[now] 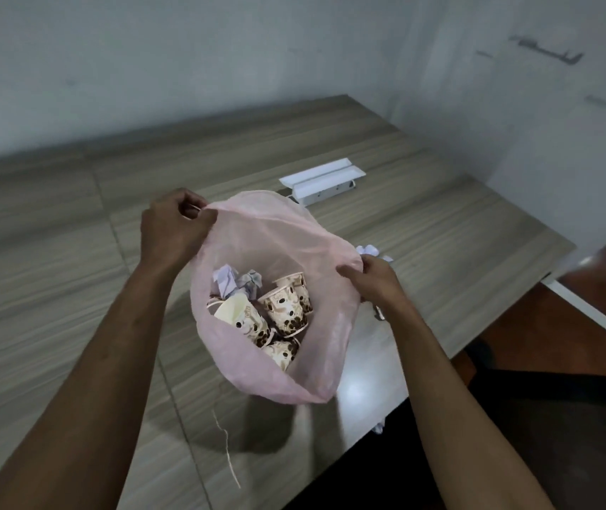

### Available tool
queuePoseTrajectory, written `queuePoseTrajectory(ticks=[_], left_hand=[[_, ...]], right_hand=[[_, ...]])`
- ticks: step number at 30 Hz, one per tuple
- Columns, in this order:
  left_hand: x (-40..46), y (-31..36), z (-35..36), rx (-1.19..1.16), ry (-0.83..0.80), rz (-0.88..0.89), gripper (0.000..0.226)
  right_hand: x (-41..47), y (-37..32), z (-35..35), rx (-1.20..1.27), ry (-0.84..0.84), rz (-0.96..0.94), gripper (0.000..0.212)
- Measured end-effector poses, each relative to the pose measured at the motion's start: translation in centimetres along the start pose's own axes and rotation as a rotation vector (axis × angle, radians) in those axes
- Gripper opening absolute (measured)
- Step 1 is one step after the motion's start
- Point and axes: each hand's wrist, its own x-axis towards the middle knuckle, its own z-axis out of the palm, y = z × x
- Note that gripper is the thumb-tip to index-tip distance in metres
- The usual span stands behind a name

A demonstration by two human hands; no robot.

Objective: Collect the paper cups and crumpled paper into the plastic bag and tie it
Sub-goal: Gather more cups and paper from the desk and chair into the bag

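The desk point(423, 222) carries everything, wood-grained and set against the wall. On it sits the bag point(275, 237), pink and thin, its mouth stretched wide so the contents show and more can drop in. The left hand point(172, 230) pinches the rim at the far left, fingers curled round the plastic; the right hand point(371, 279) grips the rim on the near right, pulling the opening apart. A white tray point(321, 180) lies beyond the bag. Inside lie the cups point(286, 307), tumbled on their sides, with crumpled paper point(237, 281) behind them. One paper ball point(367, 249) waits outside, just past the right hand, probably next to go in
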Motion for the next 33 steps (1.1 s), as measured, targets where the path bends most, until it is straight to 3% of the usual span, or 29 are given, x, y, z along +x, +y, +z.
queuePoseTrajectory(ticks=[3, 4, 6, 8, 10, 12, 16, 19, 24, 28, 31, 33], left_hand=[[-0.6, 0.8, 2.4, 0.026, -0.006, 0.019, 0.008], [-0.9, 1.0, 3.0, 0.032, -0.01, 0.016, 0.007], [-1.4, 1.0, 3.9, 0.024, -0.033, 0.006, 0.009], [-2.0, 1.0, 4.3, 0.009, -0.057, -0.014, 0.013], [-2.6, 1.0, 4.5, 0.013, -0.058, -0.029, 0.016], [-3.0, 0.9, 4.5, 0.013, -0.056, -0.029, 0.015], [-3.5, 0.6, 4.1, -0.011, -0.063, -0.041, 0.002], [-3.9, 0.4, 3.6, -0.015, -0.055, -0.047, 0.004], [-3.9, 0.6, 3.2, -0.059, -0.051, -0.069, 0.003], [-3.2, 1.1, 2.8, -0.1, -0.041, -0.075, 0.004], [-2.8, 1.2, 2.8, -0.108, -0.044, -0.055, 0.005], [-2.6, 1.4, 3.0, -0.103, -0.051, -0.041, 0.007]], right_hand=[[1.0, 3.2, -2.4, 0.337, 0.12, 0.05, 0.01], [1.7, 4.8, -2.9, 0.263, 0.212, 0.059, 0.01], [3.4, 8.4, -3.6, -0.037, 0.271, 0.11, 0.031], [4.6, 11.7, -3.4, -0.256, 0.15, 0.131, 0.05], [5.3, 14.8, -2.4, -0.419, 0.026, 0.116, 0.055], [5.4, 17.1, -1.5, -0.48, 0.015, 0.084, 0.048], [4.6, 18.7, -0.3, -0.503, 0.146, 0.028, 0.02], [4.1, 19.0, 0.3, -0.408, 0.22, 0.038, 0.017], [1.5, 12.8, -0.6, 0.091, 0.447, 0.111, 0.027], [-1.4, 3.6, -1.0, 0.253, 0.549, -0.111, 0.028], [-3.6, -1.4, 0.6, 0.262, 0.327, -0.343, 0.026], [-4.6, -3.7, 2.4, 0.158, 0.1, -0.367, 0.028]])
